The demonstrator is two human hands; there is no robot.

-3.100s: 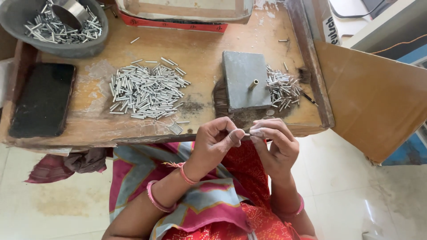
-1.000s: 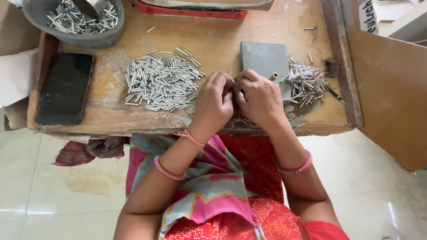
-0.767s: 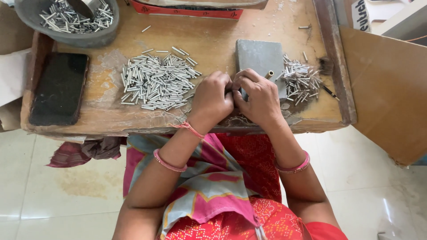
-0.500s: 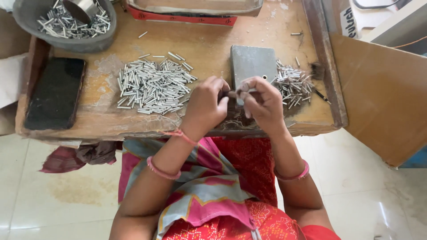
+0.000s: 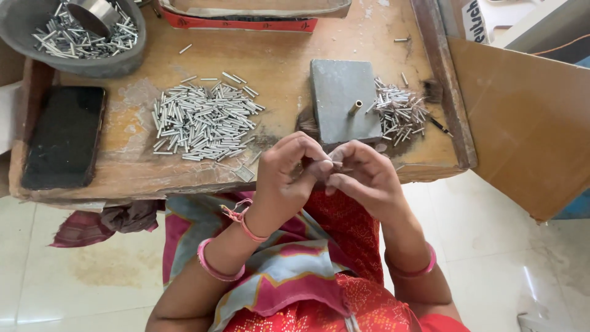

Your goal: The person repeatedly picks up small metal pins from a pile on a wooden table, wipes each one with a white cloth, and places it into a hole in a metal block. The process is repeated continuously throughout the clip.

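Since both hands lifted off the table edge, I see left hand (image 5: 289, 175) and right hand (image 5: 362, 178) fingertips pinched together on a small metal tube (image 5: 337, 165), ready for the grey block (image 5: 344, 101).

The small piece pinched between the left hand (image 5: 289, 175) and the right hand (image 5: 362, 178), near the middle of the frame, is mostly covered by fingertips; its shape and whether it is one part or two cannot be told. At the upper left, the grey bowl (image 5: 123, 58) is cut by the top and left edges, and the shiny cup (image 5: 92, 13) inside it loses its top. The red-edged tray (image 5: 246, 23) along the top edge shows only its near rim. The white box (image 5: 491, 18) at the upper right is cropped. The cloth (image 5: 104, 221) under the table edge at the lower left is partly hidden.
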